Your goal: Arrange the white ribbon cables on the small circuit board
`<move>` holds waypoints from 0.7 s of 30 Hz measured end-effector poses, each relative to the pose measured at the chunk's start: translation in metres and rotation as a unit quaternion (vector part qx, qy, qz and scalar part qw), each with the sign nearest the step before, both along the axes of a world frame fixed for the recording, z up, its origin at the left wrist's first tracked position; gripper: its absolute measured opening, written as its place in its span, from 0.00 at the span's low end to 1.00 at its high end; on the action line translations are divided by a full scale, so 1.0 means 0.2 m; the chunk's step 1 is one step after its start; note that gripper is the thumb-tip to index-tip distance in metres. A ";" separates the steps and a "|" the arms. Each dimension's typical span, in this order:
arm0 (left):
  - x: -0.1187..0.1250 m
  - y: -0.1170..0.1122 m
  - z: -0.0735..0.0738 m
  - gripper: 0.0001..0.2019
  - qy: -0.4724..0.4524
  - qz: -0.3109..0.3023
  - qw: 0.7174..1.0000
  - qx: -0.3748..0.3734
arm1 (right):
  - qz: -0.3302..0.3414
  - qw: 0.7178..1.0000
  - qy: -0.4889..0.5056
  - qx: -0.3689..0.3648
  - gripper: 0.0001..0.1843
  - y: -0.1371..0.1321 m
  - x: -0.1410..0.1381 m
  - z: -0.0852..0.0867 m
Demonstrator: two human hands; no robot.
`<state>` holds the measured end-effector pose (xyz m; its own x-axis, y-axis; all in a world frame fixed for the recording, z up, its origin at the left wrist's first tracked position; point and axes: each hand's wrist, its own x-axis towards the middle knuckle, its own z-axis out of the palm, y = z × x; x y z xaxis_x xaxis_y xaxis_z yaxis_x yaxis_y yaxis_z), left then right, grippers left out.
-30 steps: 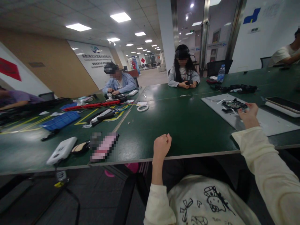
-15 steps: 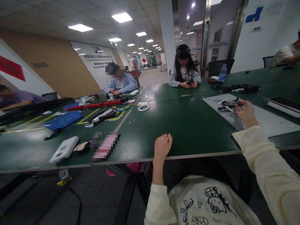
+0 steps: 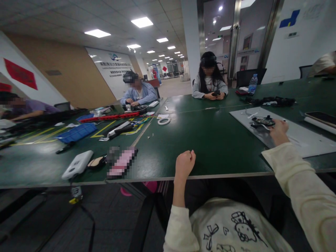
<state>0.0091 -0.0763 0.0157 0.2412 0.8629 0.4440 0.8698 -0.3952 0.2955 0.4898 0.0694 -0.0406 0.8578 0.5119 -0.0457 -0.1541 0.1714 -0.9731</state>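
Observation:
My left hand (image 3: 184, 164) rests as a closed fist on the near edge of the dark green table (image 3: 210, 140); whether anything is inside it is hidden. My right hand (image 3: 278, 131) reaches out onto a grey mat (image 3: 296, 134) and its fingers close on a small black electronic part (image 3: 262, 121) with wires. A few loose white pieces (image 3: 250, 114) lie on the mat just beyond that part.
A white device (image 3: 77, 163), a black-and-tan object (image 3: 96, 162) and a blurred pink item (image 3: 121, 162) lie near the front left edge. A blue tray (image 3: 77, 132), a red bar (image 3: 110, 117) and a tape ring (image 3: 164, 121) sit further back. Other people work across the table.
My right hand drew the black part a little nearer along the mat. My left fist stayed in place. The view shifted slightly to the left.

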 end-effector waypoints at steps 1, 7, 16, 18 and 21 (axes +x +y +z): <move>0.00 0.00 0.00 0.24 0.005 0.002 1.000 0.004 | -0.027 1.000 0.015 -0.003 0.12 0.01 0.00 -0.01; 0.00 0.00 -0.01 0.23 0.012 0.004 1.000 0.006 | -0.093 0.995 0.002 0.024 0.12 0.03 -0.01 -0.05; -0.01 0.00 0.00 0.24 -0.011 -0.011 1.000 -0.005 | -0.086 0.989 0.042 0.114 0.15 0.02 -0.01 0.04; -0.01 0.00 0.00 0.23 -0.017 -0.014 1.000 -0.014 | -0.051 0.987 0.044 0.145 0.13 -0.01 -0.02 0.08; 0.00 0.00 0.01 0.23 -0.017 -0.012 1.000 -0.012 | 0.022 0.978 0.046 0.201 0.12 -0.05 -0.10 0.15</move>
<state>0.0083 -0.0764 0.0170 0.2467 0.8679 0.4310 0.8500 -0.4075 0.3340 0.4707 0.0590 -0.0105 0.8359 0.5412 0.0916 -0.2535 0.5287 -0.8101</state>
